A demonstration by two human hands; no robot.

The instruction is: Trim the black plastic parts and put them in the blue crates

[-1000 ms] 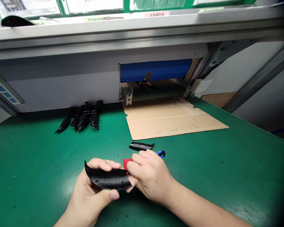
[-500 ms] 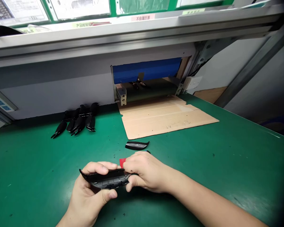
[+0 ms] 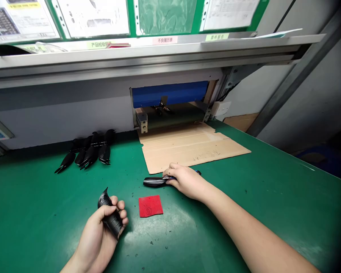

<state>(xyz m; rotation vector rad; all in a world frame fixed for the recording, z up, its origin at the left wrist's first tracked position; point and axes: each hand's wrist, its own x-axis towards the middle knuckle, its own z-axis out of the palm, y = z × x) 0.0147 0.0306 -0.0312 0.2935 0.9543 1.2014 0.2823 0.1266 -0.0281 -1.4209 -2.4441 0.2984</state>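
Note:
My left hand point(image 3: 102, 231) is wrapped around a curved black plastic shell point(image 3: 113, 220), its hollow, ribbed inside facing up. A second black shell with light grooves point(image 3: 154, 182) lies on the green table. My right hand point(image 3: 186, 180) is closed at the right end of that shell, low over the table. It holds a slim tool with a blue-and-black handle point(image 3: 198, 173); most of the tool is hidden by the fingers, and its kind cannot be made out. A red square cloth-like pad point(image 3: 150, 206) lies between the two hands.
Several joined black shells point(image 3: 92, 149) lie at the back left. A cardboard sheet point(image 3: 184, 148) leads to an opening under a blue flap point(image 3: 170, 93). A metal shelf edge point(image 3: 116, 64) runs above the table point(image 3: 216, 231). Small black scraps are scattered about.
My hands have moved apart: the left has turned the shell and drawn it left, while the right has gone forward and right to the grooved shell. The red pad is now uncovered.

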